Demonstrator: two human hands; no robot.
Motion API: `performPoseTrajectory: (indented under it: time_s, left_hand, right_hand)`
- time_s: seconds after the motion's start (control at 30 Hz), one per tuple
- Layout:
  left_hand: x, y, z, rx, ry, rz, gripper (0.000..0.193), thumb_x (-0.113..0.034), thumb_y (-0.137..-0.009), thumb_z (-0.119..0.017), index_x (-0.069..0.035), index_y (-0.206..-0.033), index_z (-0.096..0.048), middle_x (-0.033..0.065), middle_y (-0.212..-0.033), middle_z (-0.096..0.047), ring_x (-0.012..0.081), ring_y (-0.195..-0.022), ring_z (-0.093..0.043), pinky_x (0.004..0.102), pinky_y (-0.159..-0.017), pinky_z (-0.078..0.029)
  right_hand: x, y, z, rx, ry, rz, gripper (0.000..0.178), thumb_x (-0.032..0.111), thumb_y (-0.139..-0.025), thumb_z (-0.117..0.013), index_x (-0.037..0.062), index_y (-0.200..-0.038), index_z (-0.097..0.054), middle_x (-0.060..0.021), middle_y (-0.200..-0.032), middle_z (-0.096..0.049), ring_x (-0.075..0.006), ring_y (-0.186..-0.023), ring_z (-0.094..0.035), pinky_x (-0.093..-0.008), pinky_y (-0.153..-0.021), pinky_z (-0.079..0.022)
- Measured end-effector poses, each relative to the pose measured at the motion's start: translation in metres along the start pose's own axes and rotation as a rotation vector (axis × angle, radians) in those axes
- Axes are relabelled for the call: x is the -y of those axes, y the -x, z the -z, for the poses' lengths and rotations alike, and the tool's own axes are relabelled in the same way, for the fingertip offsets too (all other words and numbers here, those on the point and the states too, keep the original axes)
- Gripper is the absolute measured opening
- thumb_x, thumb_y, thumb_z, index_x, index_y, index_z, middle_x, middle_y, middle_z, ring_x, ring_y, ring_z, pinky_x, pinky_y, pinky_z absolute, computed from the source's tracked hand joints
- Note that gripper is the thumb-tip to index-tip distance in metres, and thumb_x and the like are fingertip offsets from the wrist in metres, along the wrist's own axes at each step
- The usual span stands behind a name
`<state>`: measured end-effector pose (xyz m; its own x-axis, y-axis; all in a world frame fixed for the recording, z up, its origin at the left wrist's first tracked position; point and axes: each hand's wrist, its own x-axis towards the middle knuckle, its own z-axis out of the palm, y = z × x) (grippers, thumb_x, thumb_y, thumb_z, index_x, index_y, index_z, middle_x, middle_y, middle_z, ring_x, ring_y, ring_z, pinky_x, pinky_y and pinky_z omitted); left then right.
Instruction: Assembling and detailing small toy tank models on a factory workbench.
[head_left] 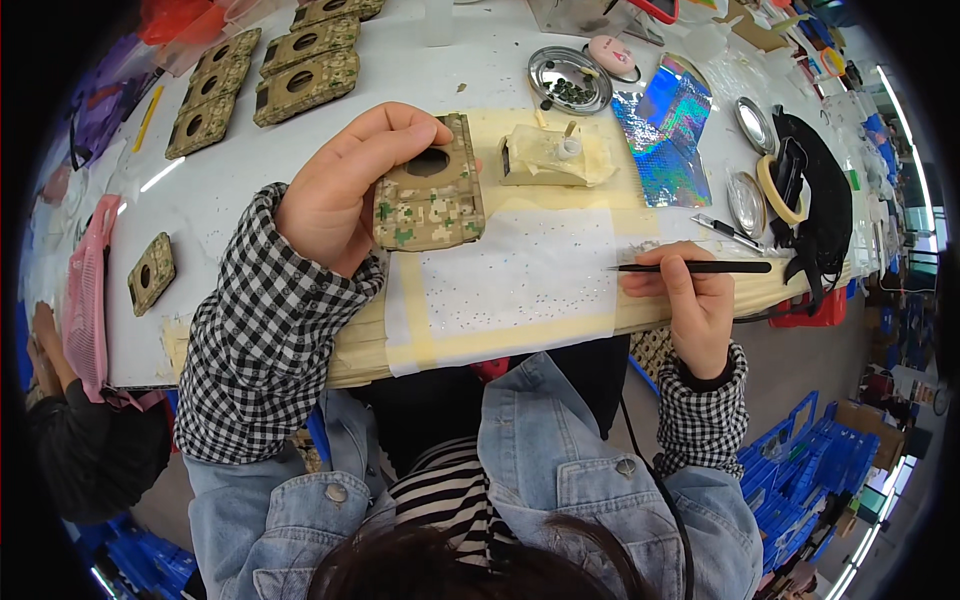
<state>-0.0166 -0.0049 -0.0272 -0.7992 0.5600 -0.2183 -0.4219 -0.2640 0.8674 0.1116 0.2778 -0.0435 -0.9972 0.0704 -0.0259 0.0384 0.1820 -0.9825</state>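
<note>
My left hand (pixel 345 185) grips a camouflage part with a round hole (pixel 430 205), shaped like a toy tank's hull, and holds it up at the left edge of a white sheet (pixel 410 310). Tiny specks are scattered over the sheet, which is taped down at the table's near edge. In my right hand (pixel 695 305) are black fine-pointed tweezers (pixel 725 267), held level between thumb and fingers. Their tip points left, over the sheet's right edge. Nothing can be made out at the tip. Beyond the sheet stands a block wrapped in cream tape (pixel 545 170).
More camouflage parts (pixel 305 80) lie in rows at the far left, and a single one (pixel 152 272) lies nearer. A metal dish (pixel 533 68) holds small dark pieces. A shiny holographic pouch (pixel 665 140), craft knife (pixel 728 232) and black bag (pixel 825 200) are at right. Another person (pixel 95 450) sits at left.
</note>
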Motion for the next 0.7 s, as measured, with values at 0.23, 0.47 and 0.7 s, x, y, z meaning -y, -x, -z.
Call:
performPoseTrajectory:
  time_s: [0.23,0.47,0.7]
  left_hand:
    - [-0.0017,0.0017,-0.0018,-0.005,0.013,0.005,0.018,-0.023,-0.093,-0.044,-0.007,-0.099,-0.048,0.0239,-0.104,-0.059,0.0207,-0.074,-0.063,0.0299,-0.064,-0.054]
    - [-0.0009,0.0008,-0.0041,-0.016,0.022,0.001,0.018,-0.022,-0.094,-0.044,-0.006,-0.099,-0.048,0.0242,-0.104,-0.058,0.0211,-0.076,-0.063,0.0302,-0.064,-0.054]
    - [-0.0011,0.001,-0.0015,0.011,0.02,0.005,0.018,-0.023,-0.094,-0.043,-0.006,-0.099,-0.048,0.0247,-0.104,-0.058,0.021,-0.076,-0.064,0.0302,-0.064,-0.055]
  right_hand:
    - [0.0023,0.0021,0.0034,0.045,0.025,0.001,0.021,0.011,-0.094,-0.047,-0.0073,-0.095,-0.058,-0.0124,-0.088,-0.064,-0.0164,-0.078,-0.065,-0.0243,-0.071,-0.053]
    - [0.0028,0.001,0.0047,0.062,0.029,-0.018,0.021,0.01,-0.094,-0.047,-0.0076,-0.095,-0.058,-0.0121,-0.088,-0.063,-0.0159,-0.078,-0.065,-0.0241,-0.072,-0.053]
    - [0.0034,-0.0004,0.004,0.059,0.04,-0.029,0.023,0.013,-0.094,-0.047,-0.0076,-0.094,-0.059,-0.0118,-0.086,-0.064,-0.0154,-0.076,-0.065,-0.0238,-0.07,-0.052]
